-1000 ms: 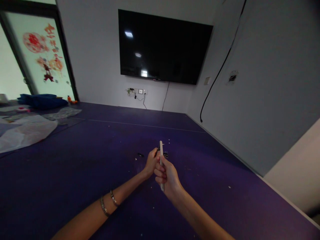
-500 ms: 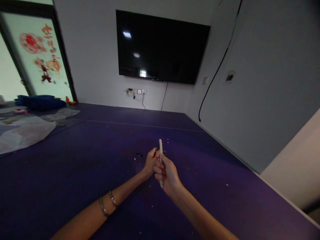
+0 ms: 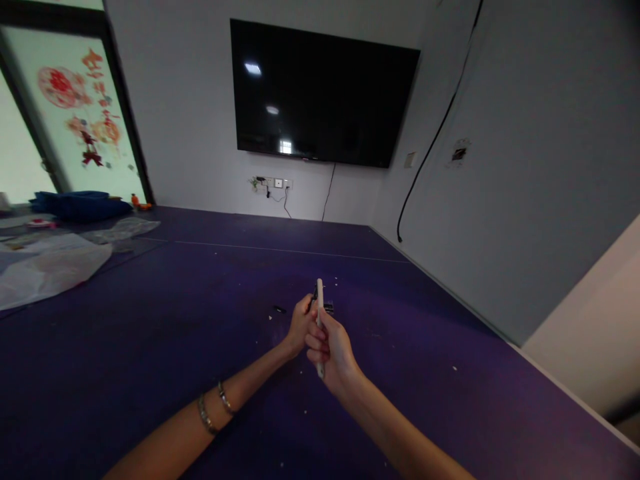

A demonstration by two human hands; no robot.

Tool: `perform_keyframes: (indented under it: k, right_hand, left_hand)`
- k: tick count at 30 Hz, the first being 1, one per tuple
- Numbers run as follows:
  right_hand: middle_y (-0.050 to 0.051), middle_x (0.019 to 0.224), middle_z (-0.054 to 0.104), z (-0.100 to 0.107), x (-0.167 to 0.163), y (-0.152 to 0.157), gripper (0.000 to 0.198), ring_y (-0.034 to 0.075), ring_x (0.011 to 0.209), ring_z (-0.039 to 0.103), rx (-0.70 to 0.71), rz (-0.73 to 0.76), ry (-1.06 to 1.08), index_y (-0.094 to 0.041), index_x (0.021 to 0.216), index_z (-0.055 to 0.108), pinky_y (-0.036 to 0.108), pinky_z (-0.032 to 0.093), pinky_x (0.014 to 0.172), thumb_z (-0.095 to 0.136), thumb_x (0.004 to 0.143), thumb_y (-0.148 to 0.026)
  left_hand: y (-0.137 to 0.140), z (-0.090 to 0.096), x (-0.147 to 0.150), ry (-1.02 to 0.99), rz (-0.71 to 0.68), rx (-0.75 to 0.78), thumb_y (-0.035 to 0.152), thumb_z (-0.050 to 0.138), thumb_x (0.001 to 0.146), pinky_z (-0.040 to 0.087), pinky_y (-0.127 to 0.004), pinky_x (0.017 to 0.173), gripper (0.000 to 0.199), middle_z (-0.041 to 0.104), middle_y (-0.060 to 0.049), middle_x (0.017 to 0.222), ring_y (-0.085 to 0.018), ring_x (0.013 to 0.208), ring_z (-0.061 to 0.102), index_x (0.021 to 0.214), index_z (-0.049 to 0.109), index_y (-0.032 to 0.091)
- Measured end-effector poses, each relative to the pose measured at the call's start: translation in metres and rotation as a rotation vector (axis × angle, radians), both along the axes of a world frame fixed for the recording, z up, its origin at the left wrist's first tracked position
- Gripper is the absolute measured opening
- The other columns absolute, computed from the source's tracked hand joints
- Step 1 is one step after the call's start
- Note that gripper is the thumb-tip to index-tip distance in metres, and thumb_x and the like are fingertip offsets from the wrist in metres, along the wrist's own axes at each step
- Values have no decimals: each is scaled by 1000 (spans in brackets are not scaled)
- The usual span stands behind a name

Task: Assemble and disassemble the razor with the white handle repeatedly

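Note:
My right hand (image 3: 334, 347) is closed round a slim white stick-like handle (image 3: 320, 293), held nearly upright; its lower end shows beneath my fingers. Just beyond, my left hand (image 3: 301, 325) is closed on a small black object (image 3: 315, 293), mostly hidden behind my right hand and the white handle, so its kind is unclear. A small dark piece with fine pale lines (image 3: 329, 308) shows just right of the handle; I cannot tell what it joins to. A short black piece (image 3: 279, 309) lies on the purple surface (image 3: 210, 347) left of my hands, near small white scraps (image 3: 271, 318).
Clear plastic sheeting (image 3: 60, 270) and a blue cloth-like heap (image 3: 83, 205) lie at the left. A black cable (image 3: 427, 153) hangs down the right wall. A television (image 3: 325, 93) hangs on the far wall above sockets (image 3: 278, 183). More white scraps dot the surface.
My right hand and the white handle have shifted very slightly left, and a bit more of the dark lined piece shows. Both hands keep their grip.

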State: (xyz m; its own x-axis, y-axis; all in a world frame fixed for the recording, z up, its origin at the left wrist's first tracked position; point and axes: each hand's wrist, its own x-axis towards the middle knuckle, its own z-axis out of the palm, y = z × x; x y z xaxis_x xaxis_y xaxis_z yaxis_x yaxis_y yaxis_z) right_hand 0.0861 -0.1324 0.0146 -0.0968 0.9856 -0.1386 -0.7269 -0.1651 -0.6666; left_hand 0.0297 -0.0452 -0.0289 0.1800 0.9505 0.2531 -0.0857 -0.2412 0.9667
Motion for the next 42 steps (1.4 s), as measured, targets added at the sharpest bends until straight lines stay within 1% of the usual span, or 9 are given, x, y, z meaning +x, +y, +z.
perform_keyframes:
  k: [7, 17, 23, 27, 29, 32, 35, 38, 42]
  right_hand:
    - [-12, 45, 26, -4, 3, -1, 26, 1, 36, 11, 41, -3, -13, -18, 73, 46, 14, 4, 34, 64, 71, -37]
    - [-12, 45, 25, -2, 9, 3, 25, 1, 37, 9, 41, -6, -9, -18, 72, 45, 14, 3, 34, 63, 72, -36]
    - [-12, 45, 25, -3, 6, 0, 27, 1, 37, 9, 34, -20, -33, -18, 71, 45, 15, 3, 34, 63, 72, -38]
    - [-12, 45, 26, -5, 7, -5, 27, 1, 36, 11, 16, -14, -75, -19, 75, 46, 14, 4, 33, 62, 72, -41]
    - [-12, 45, 27, 1, 14, -1, 26, 2, 35, 12, 86, -73, -107, -20, 78, 48, 15, 5, 33, 63, 72, -41]
    - [-11, 46, 32, 19, 32, 13, 23, 2, 34, 15, 292, -207, -197, -22, 82, 51, 15, 9, 32, 62, 73, -40]
    - [-7, 52, 45, 38, 53, 27, 19, 4, 39, 33, 447, -289, -374, -21, 81, 56, 16, 24, 35, 63, 74, -38]
    - [-2, 61, 54, 51, 73, 37, 17, 7, 49, 45, 501, -269, -548, -18, 80, 63, 19, 33, 43, 64, 73, -34]
    - [-1, 62, 58, 56, 101, 44, 22, 7, 46, 42, 557, -220, -774, -18, 92, 67, 19, 30, 41, 64, 72, -27]
  left_hand:
    - [9, -7, 2, -22, 42, 99, 39, 48, 74, 28, -20, 48, 27, 35, 6, 55, -8, 52, 31, 60, 38, 18]
    - [2, 1, 3, -17, 61, 94, 37, 49, 74, 30, -20, 50, 25, 40, 5, 55, -9, 53, 35, 60, 43, 18]
    - [4, -1, 3, -19, 72, 119, 40, 52, 74, 29, -20, 49, 29, 38, 5, 54, -9, 53, 36, 58, 41, 17]
    - [8, -3, 2, -67, 56, 68, 41, 51, 75, 27, -18, 44, 28, 36, 7, 53, -6, 46, 32, 63, 42, 18]
    - [12, -5, 1, -81, -9, 18, 43, 50, 76, 23, -18, 39, 28, 32, 9, 50, -5, 41, 27, 67, 41, 18]
    - [17, -9, -4, -106, -127, -18, 48, 50, 78, 18, -17, 37, 31, 27, 11, 49, -4, 37, 21, 71, 38, 20]
    - [21, -9, -10, -96, -156, 47, 50, 52, 77, 21, -16, 39, 34, 29, 10, 52, -4, 39, 23, 72, 39, 19]
    - [23, -2, -17, 5, -199, 155, 48, 50, 80, 28, -17, 44, 31, 38, 7, 57, -5, 46, 33, 75, 45, 18]
    - [27, 11, -24, 148, -324, 295, 41, 45, 86, 38, -21, 61, 26, 50, 1, 68, -10, 61, 46, 82, 53, 17]
